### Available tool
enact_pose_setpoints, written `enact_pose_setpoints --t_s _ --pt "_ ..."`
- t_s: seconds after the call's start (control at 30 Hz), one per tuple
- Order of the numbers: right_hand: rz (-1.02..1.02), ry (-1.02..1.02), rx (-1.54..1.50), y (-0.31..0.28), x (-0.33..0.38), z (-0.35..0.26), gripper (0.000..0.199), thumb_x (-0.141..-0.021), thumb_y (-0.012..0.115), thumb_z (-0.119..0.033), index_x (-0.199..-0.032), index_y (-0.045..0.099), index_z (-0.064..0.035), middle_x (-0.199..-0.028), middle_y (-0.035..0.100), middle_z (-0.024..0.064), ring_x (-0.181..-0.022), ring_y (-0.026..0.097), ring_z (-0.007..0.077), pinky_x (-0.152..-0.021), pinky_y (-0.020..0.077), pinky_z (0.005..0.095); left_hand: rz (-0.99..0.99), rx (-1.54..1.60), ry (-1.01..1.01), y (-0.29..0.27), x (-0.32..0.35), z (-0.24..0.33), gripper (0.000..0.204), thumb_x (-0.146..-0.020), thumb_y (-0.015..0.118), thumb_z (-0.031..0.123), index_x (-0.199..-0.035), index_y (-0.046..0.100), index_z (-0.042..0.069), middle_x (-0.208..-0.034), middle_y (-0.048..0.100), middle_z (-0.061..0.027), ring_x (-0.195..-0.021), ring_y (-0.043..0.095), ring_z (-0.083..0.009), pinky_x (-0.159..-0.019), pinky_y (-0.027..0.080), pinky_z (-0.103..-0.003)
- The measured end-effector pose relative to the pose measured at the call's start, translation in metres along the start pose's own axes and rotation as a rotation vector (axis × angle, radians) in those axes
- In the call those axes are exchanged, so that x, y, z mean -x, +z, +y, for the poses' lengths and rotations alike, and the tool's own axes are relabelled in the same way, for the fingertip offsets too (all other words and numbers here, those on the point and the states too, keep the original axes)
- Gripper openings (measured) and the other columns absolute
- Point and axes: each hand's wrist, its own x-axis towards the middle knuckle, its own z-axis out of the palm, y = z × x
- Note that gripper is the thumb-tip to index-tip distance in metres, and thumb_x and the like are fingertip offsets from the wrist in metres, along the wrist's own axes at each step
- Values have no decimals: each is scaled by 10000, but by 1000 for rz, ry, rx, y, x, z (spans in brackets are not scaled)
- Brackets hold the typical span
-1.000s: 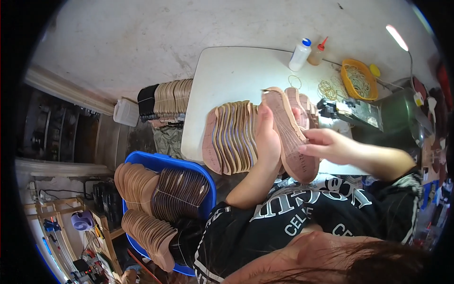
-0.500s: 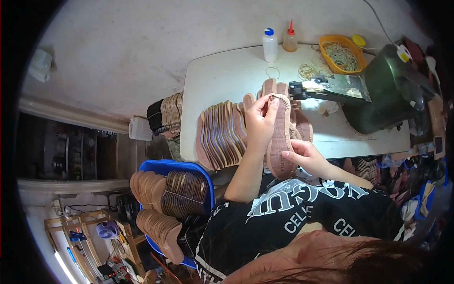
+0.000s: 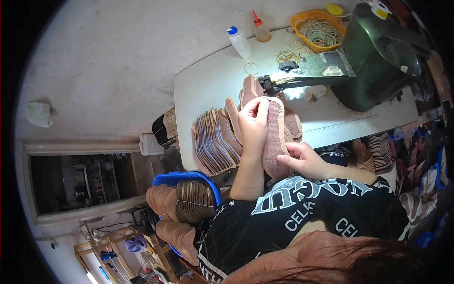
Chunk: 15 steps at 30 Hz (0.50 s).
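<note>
Pink insole (image 3: 274, 137) gripped by both hands.

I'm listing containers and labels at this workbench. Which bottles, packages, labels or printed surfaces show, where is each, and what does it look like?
Squeeze bottle: table's far edge, whitish, blue cap.
Glue bottle: right of it, amber, red nozzle.
Basket: beside the machine, orange, holding rubber bands.
Shirt print: black shirt, white block lettering.
No screens or signs show.

white table (image 3: 208, 85), insole stack (image 3: 215, 142), bottles (image 3: 240, 42)
</note>
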Motion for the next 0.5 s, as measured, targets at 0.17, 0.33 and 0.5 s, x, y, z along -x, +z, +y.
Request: enact_pose_setpoints --t_s 0.17,0.33,0.5 --pt "20 -20 -64 -5 6 0 213 -970 563 -145 -1092 594 26 -931 623 -3 -853 543 41 -755 465 234 -112 162 -86 10 7 2 211 -970 532 88 -1092 642 -43 -941 678 -48 -825 616 -77 -737 495 -220" --pt "-6 3 -68 -6 4 1 234 -976 556 -141 -1132 586 30 -980 634 12 -887 556 49 -784 475 242 -149 161 -81 4 9 -1 280 -963 542 83 -1205 579 -52 -1050 663 -77 -907 620 -95 -802 501 -232" --pt "-2 -7 -141 -2 -1 -3 263 -988 538 -146 -1181 565 31 -1022 627 21 -911 552 51 -810 474 247 -175 181 -35 -4 13 2 367 -939 557 52 -1284 512 -64 -1118 646 -108 -948 632 -123 -844 507 -253"
